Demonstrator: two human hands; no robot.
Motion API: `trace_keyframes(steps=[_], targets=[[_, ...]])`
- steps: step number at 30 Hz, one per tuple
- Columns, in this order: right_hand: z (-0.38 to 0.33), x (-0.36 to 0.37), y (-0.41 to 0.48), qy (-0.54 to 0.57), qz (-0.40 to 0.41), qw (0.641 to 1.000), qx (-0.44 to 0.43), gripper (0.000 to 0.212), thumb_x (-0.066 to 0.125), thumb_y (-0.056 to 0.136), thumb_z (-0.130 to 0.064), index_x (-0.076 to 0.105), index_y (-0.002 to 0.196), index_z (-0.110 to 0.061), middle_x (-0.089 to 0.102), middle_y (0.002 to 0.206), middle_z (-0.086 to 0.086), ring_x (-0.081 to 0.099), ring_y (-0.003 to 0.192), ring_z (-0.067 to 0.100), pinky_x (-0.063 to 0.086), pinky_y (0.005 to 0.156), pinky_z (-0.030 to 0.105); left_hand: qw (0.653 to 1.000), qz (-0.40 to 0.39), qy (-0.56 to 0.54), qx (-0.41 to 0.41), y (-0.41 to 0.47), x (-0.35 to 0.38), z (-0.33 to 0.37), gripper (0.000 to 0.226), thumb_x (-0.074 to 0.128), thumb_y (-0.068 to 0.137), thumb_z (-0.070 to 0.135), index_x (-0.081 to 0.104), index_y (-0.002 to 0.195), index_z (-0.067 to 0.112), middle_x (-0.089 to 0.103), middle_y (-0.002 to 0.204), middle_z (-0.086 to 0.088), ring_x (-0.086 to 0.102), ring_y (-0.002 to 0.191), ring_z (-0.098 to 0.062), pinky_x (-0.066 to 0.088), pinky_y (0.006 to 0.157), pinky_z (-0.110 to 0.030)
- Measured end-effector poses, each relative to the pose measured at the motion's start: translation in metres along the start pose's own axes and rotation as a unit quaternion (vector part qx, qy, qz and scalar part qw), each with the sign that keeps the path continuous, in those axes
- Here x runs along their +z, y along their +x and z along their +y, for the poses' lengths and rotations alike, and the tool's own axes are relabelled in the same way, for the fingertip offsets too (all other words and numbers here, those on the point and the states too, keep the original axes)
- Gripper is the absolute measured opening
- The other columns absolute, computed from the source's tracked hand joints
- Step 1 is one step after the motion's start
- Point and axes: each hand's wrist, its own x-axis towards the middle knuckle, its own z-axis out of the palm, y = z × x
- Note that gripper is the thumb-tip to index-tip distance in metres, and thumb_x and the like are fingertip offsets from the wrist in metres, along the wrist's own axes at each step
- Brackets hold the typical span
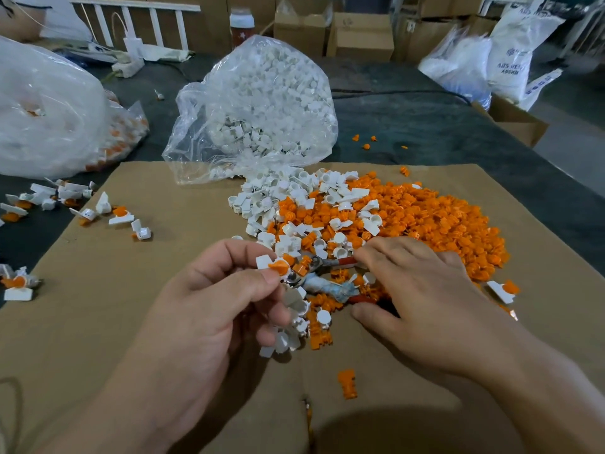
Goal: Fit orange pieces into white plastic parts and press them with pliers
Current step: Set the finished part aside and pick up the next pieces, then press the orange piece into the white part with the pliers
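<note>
1. A brown cardboard sheet (131, 322) covers the table.
2. A clear bag (262, 103) of white plastic parts sits at its far edge, spilling forward.
3. A heap of orange pieces (442, 224) lies right of centre.
4. The right hand (415, 290) grasps the pliers (337, 262) by their red handles.
5. The left hand (209, 299) pinches a white part (263, 261) fitted with an orange piece (278, 266), just beside the plier jaws.

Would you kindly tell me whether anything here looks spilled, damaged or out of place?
Yes: a few orange pieces lie strayed on the dark table, beyond the cardboard sheet. One handle of the pliers is bound in grubby cloth, unlike the other.
</note>
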Motion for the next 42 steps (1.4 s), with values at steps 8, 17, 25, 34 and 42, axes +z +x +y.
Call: trace_keyframes(steps=[8, 17, 25, 34, 42], targets=[[0.001, -0.003, -0.001, -0.033, -0.007, 0.999, -0.004, 0.095, 0.011, 0.06, -0.09, 0.013, 0.144, -0.045, 0.03, 0.14, -0.025, 0.018, 0.123, 0.01, 0.02, 0.098, 0.04, 1.0, 0.009, 0.007, 0.008, 0.006, -0.006, 0.0, 0.01, 0.066, 0.068, 0.011, 0.071, 0.076, 0.017, 0.061, 0.065, -0.01, 0.058, 0.052, -0.018, 0.044, 0.04, -0.022], [-0.006, -0.004, -0.001, -0.02, 0.064, 0.998, 0.003, 0.065, 0.043, 0.078, -0.069, 0.033, 0.136, -0.041, 0.045, 0.119, -0.018, 0.032, 0.109, 0.01, 0.026, 0.095, 0.037, 1.0, 0.021, 0.017, 0.014, 0.007, -0.007, -0.001, 0.01, 0.066, 0.068, 0.012, 0.071, 0.075, 0.018, 0.061, 0.065, -0.009, 0.058, 0.053, -0.016, 0.043, 0.04, -0.022], [-0.012, -0.008, -0.004, -0.093, 0.102, 0.988, 0.062, 0.048, 0.056, 0.072, -0.04, 0.052, 0.118, -0.025, 0.047, 0.096, -0.001, 0.043, 0.091, 0.023, 0.035, 0.083, 0.042, 1.0, 0.021, 0.019, 0.012, 0.007, -0.007, -0.001, 0.01, 0.066, 0.068, 0.013, 0.071, 0.075, 0.018, 0.062, 0.066, -0.009, 0.058, 0.052, -0.016, 0.043, 0.039, -0.022], [-0.008, -0.011, -0.008, -0.082, 0.197, 0.975, 0.063, 0.047, 0.069, 0.068, -0.033, 0.061, 0.111, -0.018, 0.048, 0.091, 0.002, 0.042, 0.089, 0.026, 0.025, 0.08, 0.041, 0.999, 0.025, 0.011, 0.018, 0.007, -0.008, 0.0, 0.01, 0.069, 0.068, 0.013, 0.071, 0.076, 0.018, 0.061, 0.065, -0.009, 0.058, 0.052, -0.016, 0.042, 0.04, -0.022], [-0.01, -0.015, -0.01, 0.136, 0.195, 0.97, 0.051, 0.049, 0.051, 0.075, -0.052, 0.046, 0.121, -0.039, 0.044, 0.103, -0.02, 0.041, 0.097, 0.001, 0.032, 0.083, 0.022, 0.999, 0.024, 0.014, 0.017, 0.006, -0.008, 0.0, 0.01, 0.07, 0.068, 0.013, 0.07, 0.078, 0.015, 0.063, 0.067, -0.009, 0.058, 0.053, -0.017, 0.043, 0.041, -0.022]])
